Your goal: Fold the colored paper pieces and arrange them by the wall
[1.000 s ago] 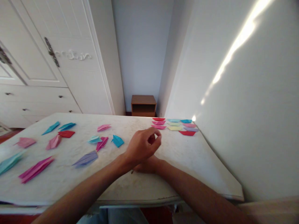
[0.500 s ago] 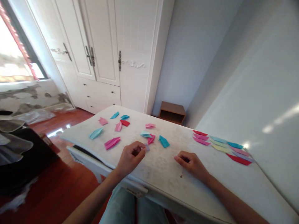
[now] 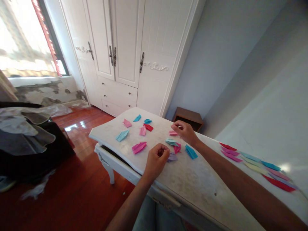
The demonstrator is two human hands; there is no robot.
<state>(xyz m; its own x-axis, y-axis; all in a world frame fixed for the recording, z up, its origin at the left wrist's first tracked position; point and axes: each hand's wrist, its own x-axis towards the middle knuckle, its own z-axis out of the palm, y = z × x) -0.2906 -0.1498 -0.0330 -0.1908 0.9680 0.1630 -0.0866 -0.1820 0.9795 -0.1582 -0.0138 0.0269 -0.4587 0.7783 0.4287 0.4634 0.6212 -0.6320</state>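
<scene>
My left hand (image 3: pixel 157 161) rests on the white table with its fingers curled closed, no object visible in them. Right beside its fingertips lies a lavender folded paper piece (image 3: pixel 172 157). My right hand (image 3: pixel 184 131) reaches over the far part of the table, thumb and fingers drawn together. Just under its fingertips is a pink folded paper piece (image 3: pixel 172 133), partly covered; whether they touch is unclear. Between the hands sit a pale aqua folded paper (image 3: pixel 171 141) and a magenta one (image 3: pixel 177 148). A blue folded paper (image 3: pixel 191 152) lies below my right forearm.
On the table's (image 3: pixel 192 183) left part are several more folded papers, among them a magenta one (image 3: pixel 139 148) and a light blue one (image 3: pixel 122 135). Overlapping rows of coloured papers (image 3: pixel 255 167) lie along the right wall. A white wardrobe (image 3: pixel 125 41) stands behind.
My right hand has moved from the table's middle to the far side, over the pink paper. My left hand stays by the lavender paper. The view has turned left.
</scene>
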